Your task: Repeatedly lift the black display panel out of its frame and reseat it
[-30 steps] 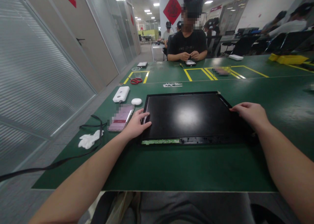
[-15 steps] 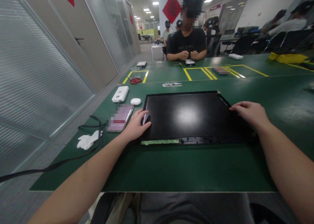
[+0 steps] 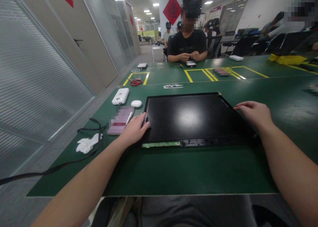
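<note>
A black LCD screen panel (image 3: 174,117) in a thin dark frame lies face up on the green table in front of me. Along its near edge runs a narrow green circuit board strip (image 3: 161,144). My left hand (image 3: 135,129) grips the panel's left edge, thumb over the rim and fingers alongside it. At the right edge, my right hand (image 3: 255,114) is closed with thumb and fingertips pinched at the frame. The undersides of the fingers are hidden.
Left of the panel are a phone (image 3: 120,120), a white power bank (image 3: 120,96), a white earbud case (image 3: 136,103), crumpled white gloves or tissue (image 3: 88,143) and a black strap (image 3: 62,165). Beyond lie red-handled scissors (image 3: 135,82) and small white strips (image 3: 173,86). A person (image 3: 188,44) sits opposite.
My left hand has slid slightly outward, its fingers now closer along the panel's left edge. My right hand stays at the right edge. The view has shifted slightly.
</note>
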The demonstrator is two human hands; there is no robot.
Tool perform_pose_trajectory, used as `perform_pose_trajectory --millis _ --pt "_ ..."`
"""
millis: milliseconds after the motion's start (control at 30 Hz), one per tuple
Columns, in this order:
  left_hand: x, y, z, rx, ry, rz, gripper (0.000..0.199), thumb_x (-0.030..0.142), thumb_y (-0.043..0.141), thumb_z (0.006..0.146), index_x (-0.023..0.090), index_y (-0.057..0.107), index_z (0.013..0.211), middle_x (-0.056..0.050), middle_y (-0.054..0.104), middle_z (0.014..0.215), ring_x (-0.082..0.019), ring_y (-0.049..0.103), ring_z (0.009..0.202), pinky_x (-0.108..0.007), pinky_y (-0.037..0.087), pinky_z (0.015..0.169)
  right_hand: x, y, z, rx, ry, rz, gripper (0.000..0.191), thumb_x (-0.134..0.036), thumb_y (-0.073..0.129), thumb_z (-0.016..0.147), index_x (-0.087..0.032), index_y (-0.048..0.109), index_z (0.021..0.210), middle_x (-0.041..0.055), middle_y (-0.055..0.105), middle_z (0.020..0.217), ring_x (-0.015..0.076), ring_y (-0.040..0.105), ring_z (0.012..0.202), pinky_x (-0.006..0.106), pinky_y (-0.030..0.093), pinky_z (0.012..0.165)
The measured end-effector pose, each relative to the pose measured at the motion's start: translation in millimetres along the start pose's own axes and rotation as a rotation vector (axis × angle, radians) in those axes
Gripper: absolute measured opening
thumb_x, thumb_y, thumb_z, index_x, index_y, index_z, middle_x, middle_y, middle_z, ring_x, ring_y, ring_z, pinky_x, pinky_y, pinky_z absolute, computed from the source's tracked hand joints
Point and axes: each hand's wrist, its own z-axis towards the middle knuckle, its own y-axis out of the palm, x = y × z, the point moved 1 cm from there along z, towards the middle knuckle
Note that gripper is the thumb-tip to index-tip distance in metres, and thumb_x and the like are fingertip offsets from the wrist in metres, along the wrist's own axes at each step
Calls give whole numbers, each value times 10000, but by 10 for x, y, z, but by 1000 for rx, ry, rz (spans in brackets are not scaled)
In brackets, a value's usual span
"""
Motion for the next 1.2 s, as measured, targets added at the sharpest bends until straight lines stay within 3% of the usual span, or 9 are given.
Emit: perform_pose_trajectory --millis 300,733,867,1000,1200 --pt "-84 41 39 33 37 -69 572 275 463 898 148 538 1450 -152 536 1533 -334 442 1459 -528 301 1225 90 46 88 11 -3 -82 218 -356 645 640 -236 781 761 61 743 821 238 630 821 365 476 794" --pt "-55 -4 -3 81 -57 -273 545 175 508 836 221 631 1365 -76 608 1471 -308 496 1422 -523 330 1221 -20 14 -2 6 -37 -117 188 -358 627 635 -241 751 716 52 714 744 245 647 813 377 488 824" --pt "29 -49 -12 118 -98 -482 518 175 550 821 245 651 1324 -58 661 1403 -308 563 1353 -540 390 1182 -21 16 1 5 -36 -130 189 -349 627 650 -236 755 729 56 723 775 245 652 838 364 491 823" --pt "159 -93 -21 129 -194 -825 576 152 581 792 229 601 1362 -80 643 1428 -288 632 1268 -466 538 1061 -3 22 18 7 -29 -137 175 -340 638 650 -238 759 724 52 725 772 245 654 826 374 491 838" --pt "192 -68 -16 202 -332 -1031 519 115 618 741 222 616 1250 -85 607 1469 -292 691 1171 -449 617 944 20 32 27 13 -47 -151 192 -354 633 668 -239 771 737 60 733 788 248 654 844 368 486 823"
